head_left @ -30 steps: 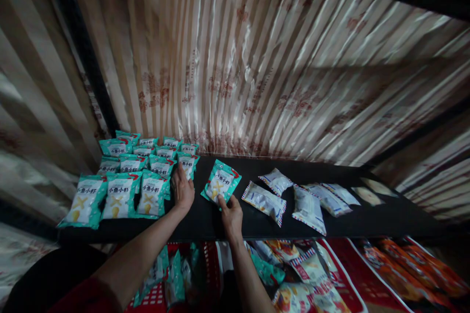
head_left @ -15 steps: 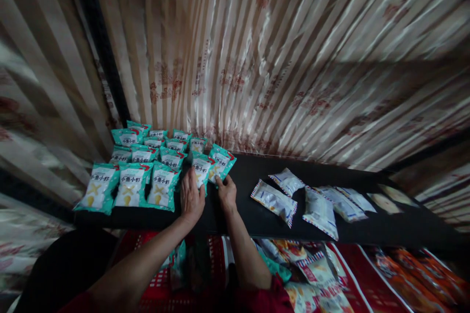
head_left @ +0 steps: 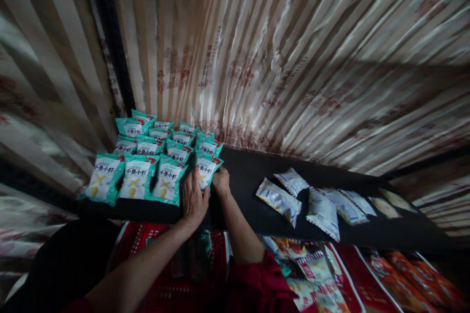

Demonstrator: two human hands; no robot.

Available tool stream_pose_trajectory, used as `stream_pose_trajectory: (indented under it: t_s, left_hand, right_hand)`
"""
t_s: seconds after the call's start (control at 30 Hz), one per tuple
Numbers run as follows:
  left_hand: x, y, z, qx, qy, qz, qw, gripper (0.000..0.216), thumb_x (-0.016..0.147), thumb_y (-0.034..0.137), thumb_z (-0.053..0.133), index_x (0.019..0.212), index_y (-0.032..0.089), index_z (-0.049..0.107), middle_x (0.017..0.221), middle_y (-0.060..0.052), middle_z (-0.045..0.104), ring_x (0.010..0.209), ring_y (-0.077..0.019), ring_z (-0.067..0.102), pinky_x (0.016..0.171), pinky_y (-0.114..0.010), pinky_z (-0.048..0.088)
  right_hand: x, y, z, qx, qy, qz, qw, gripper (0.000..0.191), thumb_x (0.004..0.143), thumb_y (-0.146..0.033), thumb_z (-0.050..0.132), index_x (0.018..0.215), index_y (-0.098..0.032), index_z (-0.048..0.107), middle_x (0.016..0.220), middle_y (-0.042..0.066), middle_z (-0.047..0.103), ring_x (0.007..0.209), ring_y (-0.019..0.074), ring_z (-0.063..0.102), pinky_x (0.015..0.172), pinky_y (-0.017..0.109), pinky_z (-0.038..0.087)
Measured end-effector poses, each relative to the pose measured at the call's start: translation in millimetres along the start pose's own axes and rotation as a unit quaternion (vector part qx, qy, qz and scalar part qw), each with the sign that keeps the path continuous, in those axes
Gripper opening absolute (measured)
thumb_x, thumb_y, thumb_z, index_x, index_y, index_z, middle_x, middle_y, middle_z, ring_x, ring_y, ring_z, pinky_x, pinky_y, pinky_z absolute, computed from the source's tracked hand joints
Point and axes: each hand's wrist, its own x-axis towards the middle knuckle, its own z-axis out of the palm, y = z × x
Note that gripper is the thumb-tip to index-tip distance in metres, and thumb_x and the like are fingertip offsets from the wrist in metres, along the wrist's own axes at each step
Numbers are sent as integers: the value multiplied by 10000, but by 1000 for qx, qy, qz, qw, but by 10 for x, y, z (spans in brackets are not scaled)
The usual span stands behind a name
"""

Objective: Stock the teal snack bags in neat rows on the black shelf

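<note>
My left hand (head_left: pixel 195 200) cups a teal-and-white snack bag (head_left: pixel 206 168) at the right end of the front row. Its fingers lie up along the bag's left side, the thumb by the lower right corner. Against the bag's right edge is my right hand (head_left: pixel 222 183), its bent fingers partly hidden behind the bag; what they hold, if anything, is out of sight. Just behind stands another teal bag (head_left: pixel 208 146). More matching bags, such as the front-row snack bag (head_left: pixel 135 178), stand in rows to the left on the black shelf (head_left: pixel 242 195).
Several white packets (head_left: pixel 281 200) with striped edges lie farther right on the shelf. Below its front edge are a red basket (head_left: pixel 154 279), mixed snack packets (head_left: pixel 317 274) and orange packets (head_left: pixel 414 276). A striped curtain (head_left: pixel 235 49) hangs behind; a dark post (head_left: pixel 113 34) rises at left.
The teal bag at my right hand has moved left, into the row behind the front bag. My right hand has closed in beside that front bag; my left hand stays on it.
</note>
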Motion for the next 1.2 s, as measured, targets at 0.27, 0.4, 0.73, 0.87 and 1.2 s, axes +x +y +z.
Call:
stream_pose_trajectory:
  t_s: [0.27, 0.4, 0.73, 0.87, 1.2]
  left_hand:
    - [-10, -20, 30, -5, 18, -15, 1000, 579, 880, 278, 454, 1413, 153, 263, 1302, -190, 454, 1207, -305, 441, 971, -481, 390]
    - [-6, -28, 41, -9, 16, -25, 1000, 588, 875, 277, 462, 1415, 158, 260, 1303, -189, 451, 1220, -308, 426, 975, -485, 388]
    - [3, -23, 11, 17, 2, -13, 1000, 591, 874, 281, 455, 1414, 128, 270, 1306, -199, 444, 1206, -308, 421, 976, -477, 374]
    - [14, 8, -23, 30, -9, -17, 999, 575, 870, 273, 458, 1400, 111, 307, 1295, -202, 447, 1183, -310, 425, 971, -474, 373]
    - [14, -36, 26, 8, -8, 6, 1000, 638, 843, 219, 487, 1423, 119, 240, 1341, -207, 426, 1252, -309, 388, 1006, -474, 353]
  right_hand:
    - [97, -13, -11, -14, -58, 7, 998, 226, 626, -213, 605, 825, -201, 712, 794, 37, 733, 790, 258, 675, 726, 360, 505]
    - [83, -34, 4, 6, -59, -13, 998, 262, 645, -193, 580, 881, -210, 691, 867, 31, 731, 828, 232, 668, 745, 336, 501]
    - [-224, -144, -109, 105, -4, -6, 994, 427, 808, -484, 438, 999, -169, 654, 945, 55, 708, 839, 193, 637, 714, 265, 498]
    - [-444, -193, -157, 131, 22, -31, 991, 497, 821, -553, 427, 1033, -162, 648, 1041, 75, 681, 960, 212, 610, 793, 288, 491]
    - [-509, -98, -78, 64, 28, -88, 994, 420, 731, -479, 618, 1016, -175, 673, 1053, 91, 648, 969, 217, 594, 864, 348, 479]
